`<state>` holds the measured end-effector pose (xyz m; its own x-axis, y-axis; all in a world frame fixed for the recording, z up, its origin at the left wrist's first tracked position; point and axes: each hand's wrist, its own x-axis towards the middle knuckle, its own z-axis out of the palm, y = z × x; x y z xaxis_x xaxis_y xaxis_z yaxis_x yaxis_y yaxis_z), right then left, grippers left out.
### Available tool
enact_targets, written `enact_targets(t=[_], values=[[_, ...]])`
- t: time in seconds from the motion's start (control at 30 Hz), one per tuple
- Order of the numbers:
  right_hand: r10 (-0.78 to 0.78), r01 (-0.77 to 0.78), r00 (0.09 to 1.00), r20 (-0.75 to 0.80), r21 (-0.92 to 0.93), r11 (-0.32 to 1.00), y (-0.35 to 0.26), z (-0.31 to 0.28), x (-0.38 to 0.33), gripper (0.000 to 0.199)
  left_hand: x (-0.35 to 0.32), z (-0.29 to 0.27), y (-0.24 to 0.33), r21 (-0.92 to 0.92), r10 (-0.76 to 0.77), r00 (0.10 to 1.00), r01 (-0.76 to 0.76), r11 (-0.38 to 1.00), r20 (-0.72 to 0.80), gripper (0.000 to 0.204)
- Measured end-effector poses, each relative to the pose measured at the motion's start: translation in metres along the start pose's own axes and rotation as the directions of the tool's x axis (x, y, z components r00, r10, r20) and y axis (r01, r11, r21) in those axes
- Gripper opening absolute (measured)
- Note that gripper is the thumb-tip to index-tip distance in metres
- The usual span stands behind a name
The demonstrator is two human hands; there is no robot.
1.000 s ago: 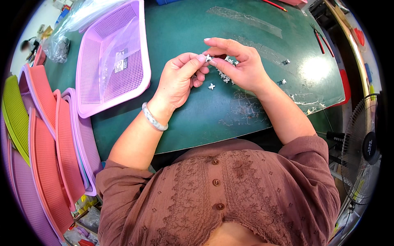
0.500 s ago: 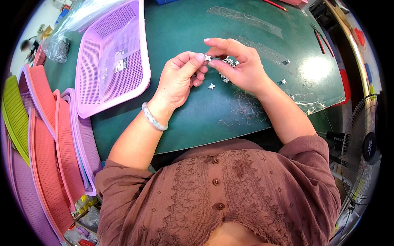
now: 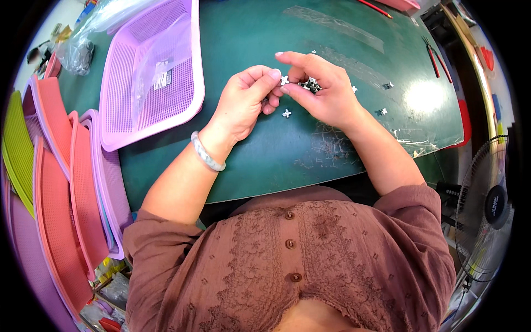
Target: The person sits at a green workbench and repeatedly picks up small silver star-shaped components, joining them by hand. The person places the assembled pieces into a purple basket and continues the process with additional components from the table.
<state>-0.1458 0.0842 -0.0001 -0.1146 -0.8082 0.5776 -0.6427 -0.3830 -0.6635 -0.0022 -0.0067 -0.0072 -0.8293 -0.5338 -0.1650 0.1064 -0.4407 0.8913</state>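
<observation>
My left hand (image 3: 246, 99) is closed, with its thumb and forefinger pinching a small white cross-shaped piece (image 3: 285, 80). My right hand (image 3: 326, 88) meets it from the other side. Its thumb tip is at the piece, a middle finger curls in behind it, and the forefinger is raised and apart. Inside the curve of the right hand shows a cluster of similar white and dark pieces (image 3: 311, 85); whether it lies on the table or in the palm, I cannot tell. Another loose white piece (image 3: 286, 113) lies on the table just below my hands.
A lilac perforated basket (image 3: 200, 83) holding a clear bag stands at left. Stacked pink, purple and green baskets (image 3: 58, 205) fill the left side. On the green table (image 3: 249, 171) are red-handled pliers (image 3: 433, 61) and a red pen (image 3: 376, 8). A fan (image 3: 487, 205) stands at right.
The view has shifted slightly. Both hands stay together on the piece, with the fingers a little rearranged. Less of the cluster shows below my right thumb, and loose pieces now show beside the right hand.
</observation>
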Motion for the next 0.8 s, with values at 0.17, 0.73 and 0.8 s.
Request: enact_targets(t=[0.17, 0.73, 0.8], values=[[0.004, -0.004, 1.0, 0.028, 0.001, 1.0, -0.0023, -0.0007, 0.0007, 0.042, -0.0005, 0.0003, 0.0011, -0.005, -0.013, 1.0, 0.013, 1.0, -0.005, 0.019], [0.037, -0.039, 0.998, 0.058, 0.029, 0.999, -0.0027, -0.0004, 0.0001, 0.048, -0.0001, -0.0026, -0.0006, -0.025, -0.027, 0.999, 0.028, 0.999, 0.025, 0.016], [0.033, -0.034, 0.998, 0.053, 0.022, 0.999, -0.0031, -0.0009, -0.0001, 0.049, 0.0001, -0.0026, -0.0006, -0.029, -0.022, 0.999, 0.023, 0.999, 0.037, 0.014]])
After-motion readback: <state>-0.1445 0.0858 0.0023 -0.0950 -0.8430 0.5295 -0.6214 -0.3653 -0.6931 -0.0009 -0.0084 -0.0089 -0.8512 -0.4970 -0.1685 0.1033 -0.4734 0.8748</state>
